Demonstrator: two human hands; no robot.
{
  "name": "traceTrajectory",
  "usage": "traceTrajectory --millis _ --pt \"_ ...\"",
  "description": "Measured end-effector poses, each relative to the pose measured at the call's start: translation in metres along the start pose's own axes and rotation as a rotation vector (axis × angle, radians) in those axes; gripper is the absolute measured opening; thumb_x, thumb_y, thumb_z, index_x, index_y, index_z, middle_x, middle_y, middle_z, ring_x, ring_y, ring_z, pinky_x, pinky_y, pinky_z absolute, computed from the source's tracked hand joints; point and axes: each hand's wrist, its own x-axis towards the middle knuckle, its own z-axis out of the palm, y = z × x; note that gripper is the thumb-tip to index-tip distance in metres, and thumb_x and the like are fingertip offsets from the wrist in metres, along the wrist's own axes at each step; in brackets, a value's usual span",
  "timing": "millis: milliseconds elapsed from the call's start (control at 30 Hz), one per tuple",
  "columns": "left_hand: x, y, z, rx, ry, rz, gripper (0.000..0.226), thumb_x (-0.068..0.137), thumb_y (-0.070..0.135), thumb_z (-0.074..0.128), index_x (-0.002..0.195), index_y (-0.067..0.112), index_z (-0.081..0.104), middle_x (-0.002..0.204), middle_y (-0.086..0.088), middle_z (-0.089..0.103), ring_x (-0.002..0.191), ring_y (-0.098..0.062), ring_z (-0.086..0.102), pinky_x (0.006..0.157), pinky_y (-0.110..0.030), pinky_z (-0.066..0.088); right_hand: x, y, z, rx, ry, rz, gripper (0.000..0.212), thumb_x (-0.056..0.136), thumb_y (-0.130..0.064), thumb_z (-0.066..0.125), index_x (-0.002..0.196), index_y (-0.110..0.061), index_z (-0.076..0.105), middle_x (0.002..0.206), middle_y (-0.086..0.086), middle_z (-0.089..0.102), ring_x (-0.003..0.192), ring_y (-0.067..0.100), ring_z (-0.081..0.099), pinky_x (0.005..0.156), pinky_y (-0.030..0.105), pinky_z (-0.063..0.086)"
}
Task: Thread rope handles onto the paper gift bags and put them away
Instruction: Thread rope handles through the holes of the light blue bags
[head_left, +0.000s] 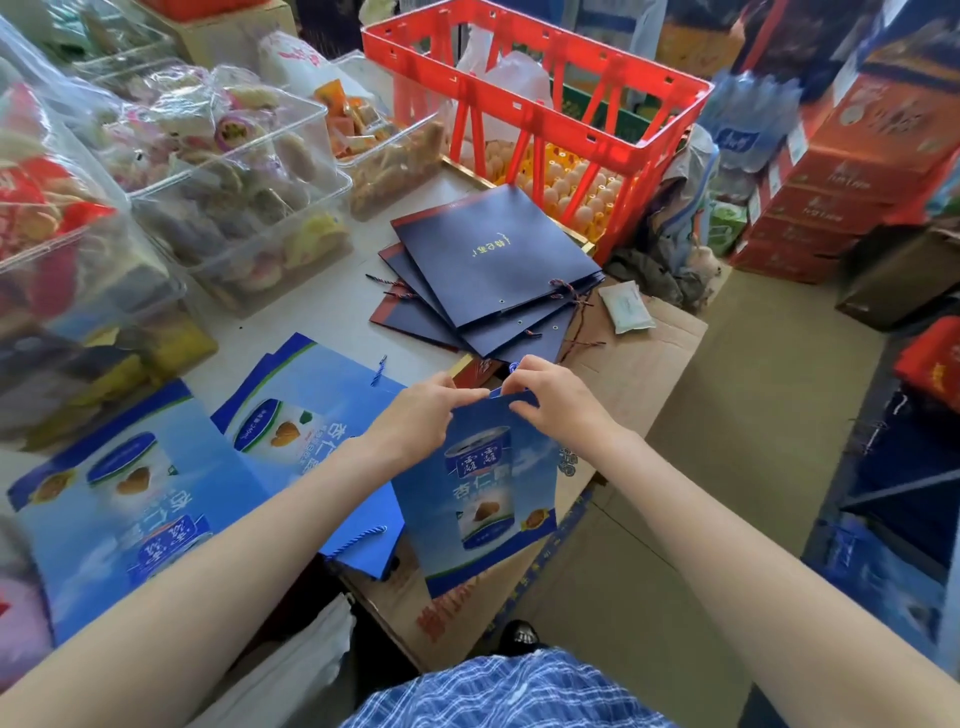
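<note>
Cluttered shop counter (322, 306) holds clear tubs of snacks (234, 187), a red crate (540, 119) over trays of eggs, and a fanned stack of navy bags (493, 280) with some cords already fitted. Nearer lie flat light-blue bags (130, 499). The left hand (415, 421) and right hand (556, 395) both pinch the top edge of one light-blue bag (483, 493) held up off the counter, with a blue rope (513, 368) looping just above the right fingers. Threading appears under way; next the cord end likely needs feeding through the hole and securing.
</note>
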Motion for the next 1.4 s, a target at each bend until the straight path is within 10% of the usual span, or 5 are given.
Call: traceTrajectory --millis 267,700,900,1033,1400 --pt "-0.012 -0.006 0.001 0.379 0.479 0.379 0.03 0.058 0.007 0.085 0.084 0.012 0.07 0.081 -0.005 0.061 0.08 -0.021 0.047 0.067 -0.034 0.047 -0.009 0.002 -0.023 -0.009 0.077 -0.059 0.005 0.089 -0.005 0.057 0.089 -0.004 0.062 0.09 -0.005 0.047 0.077 0.013 0.046 0.07 0.023 0.036" --pt "-0.014 -0.005 -0.004 0.109 0.244 0.037 0.016 0.086 0.024 0.063 0.098 0.013 0.062 0.114 -0.01 0.058 0.118 -0.029 0.045 0.097 -0.036 0.029 -0.01 0.007 -0.042 0.029 0.135 -0.037 0.005 0.086 0.0 0.061 0.087 -0.002 0.065 0.088 -0.001 0.051 0.074 0.01 0.048 0.072 0.025 0.042" --pt "-0.007 0.003 -0.012 -0.23 0.28 -0.164 0.015 0.087 0.017 0.063 0.098 0.008 0.066 0.093 -0.01 0.067 0.094 -0.024 0.06 0.084 -0.027 0.039 -0.007 -0.002 -0.05 0.341 0.203 0.145 0.036 0.085 -0.001 0.063 0.119 -0.006 0.055 0.105 0.001 0.057 0.086 0.012 0.061 0.08 0.019 0.046" --pt "-0.003 0.01 -0.023 -0.359 0.272 -0.203 0.011 0.091 0.014 0.057 0.088 0.009 0.066 0.073 0.002 0.06 0.063 -0.004 0.051 0.054 -0.008 0.033 -0.013 -0.014 -0.049 0.635 0.224 0.239 0.014 0.084 -0.002 0.066 0.089 -0.009 0.056 0.087 0.016 0.067 0.07 0.017 0.068 0.068 0.027 0.056" --pt "0.002 0.011 -0.027 -0.659 0.203 -0.294 0.022 0.093 0.021 0.054 0.077 0.012 0.066 0.074 -0.008 0.05 0.072 -0.016 0.041 0.066 -0.029 0.031 -0.022 -0.041 -0.014 0.677 0.167 0.259 0.011 0.086 -0.008 0.064 0.075 -0.008 0.064 0.069 0.013 0.065 0.06 0.024 0.063 0.058 0.035 0.055"
